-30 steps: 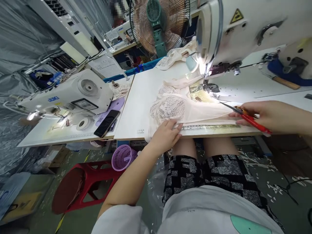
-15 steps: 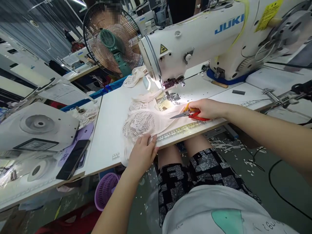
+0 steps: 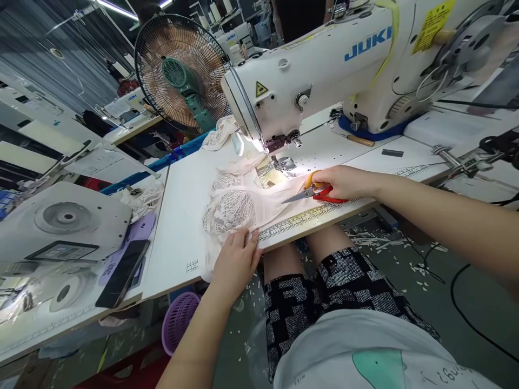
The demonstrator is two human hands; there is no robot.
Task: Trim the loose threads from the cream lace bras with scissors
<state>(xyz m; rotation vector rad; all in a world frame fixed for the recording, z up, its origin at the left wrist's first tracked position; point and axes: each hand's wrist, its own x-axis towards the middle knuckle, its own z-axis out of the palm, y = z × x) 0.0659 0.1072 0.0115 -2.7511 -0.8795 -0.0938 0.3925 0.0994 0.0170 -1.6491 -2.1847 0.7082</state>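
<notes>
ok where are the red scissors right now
Head view, right of centre: the red scissors are in the right hand, blades pointing left over the cream fabric, just in front of the sewing machine.

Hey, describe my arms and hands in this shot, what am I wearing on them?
Nothing is worn on them. The left hand and right hand have no gloves, and neither wrist has a watch or band. No sleeve shows on either arm as far as the picture reaches. Lower down are a white top with a teal print and black-and-white patterned shorts.
</notes>
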